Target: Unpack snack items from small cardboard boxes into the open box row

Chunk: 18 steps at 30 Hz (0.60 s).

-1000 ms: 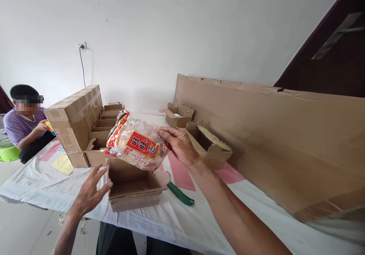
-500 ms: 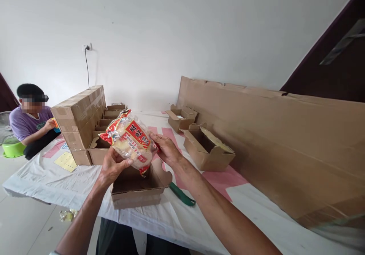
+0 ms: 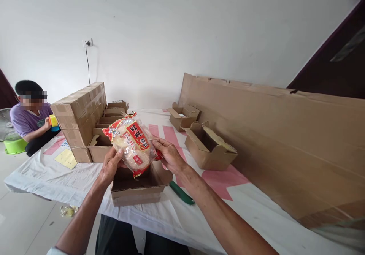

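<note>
1. Both hands grip a clear plastic snack bag with a red printed label (image 3: 131, 141), holding it tilted just above an open brown cardboard box (image 3: 137, 188) at the near edge of a white-covered table (image 3: 251, 213).
2. The left hand (image 3: 110, 165) closes its fingers on the bag's lower left side; the right hand (image 3: 169, 155) pinches its right edge.
3. A green-handled tool (image 3: 182, 194) lies beside the box.
4. Stacked taped brown cartons (image 3: 80, 114) stand behind, near a seated person in a purple shirt (image 3: 27, 120).
</note>
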{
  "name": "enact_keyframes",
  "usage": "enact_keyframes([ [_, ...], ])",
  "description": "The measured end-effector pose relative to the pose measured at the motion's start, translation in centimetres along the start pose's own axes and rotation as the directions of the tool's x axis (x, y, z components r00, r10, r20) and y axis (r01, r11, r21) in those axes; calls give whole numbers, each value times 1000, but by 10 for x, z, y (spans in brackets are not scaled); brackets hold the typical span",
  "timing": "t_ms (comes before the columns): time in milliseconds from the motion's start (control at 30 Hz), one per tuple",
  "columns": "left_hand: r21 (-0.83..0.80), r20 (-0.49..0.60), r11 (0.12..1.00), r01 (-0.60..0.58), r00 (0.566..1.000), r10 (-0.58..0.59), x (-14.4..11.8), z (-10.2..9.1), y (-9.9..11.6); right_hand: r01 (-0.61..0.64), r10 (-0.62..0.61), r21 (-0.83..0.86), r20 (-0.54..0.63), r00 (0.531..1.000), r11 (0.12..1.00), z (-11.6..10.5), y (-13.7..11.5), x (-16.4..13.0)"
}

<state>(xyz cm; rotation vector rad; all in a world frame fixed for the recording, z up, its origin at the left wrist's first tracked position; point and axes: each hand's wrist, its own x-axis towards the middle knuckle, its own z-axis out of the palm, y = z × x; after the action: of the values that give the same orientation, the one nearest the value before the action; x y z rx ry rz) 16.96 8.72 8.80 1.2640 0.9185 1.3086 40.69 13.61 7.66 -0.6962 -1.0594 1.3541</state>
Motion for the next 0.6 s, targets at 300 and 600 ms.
enact_keyframes([
  [300,-156,49,983,-95,993,103,8,6,5,127,-136,-176,-44,990,976,16,5,-22],
  [600,-167,63,986,-25,997,36,20,0,3,126,-135,-312,-8,991,942,14,3,-32],
])
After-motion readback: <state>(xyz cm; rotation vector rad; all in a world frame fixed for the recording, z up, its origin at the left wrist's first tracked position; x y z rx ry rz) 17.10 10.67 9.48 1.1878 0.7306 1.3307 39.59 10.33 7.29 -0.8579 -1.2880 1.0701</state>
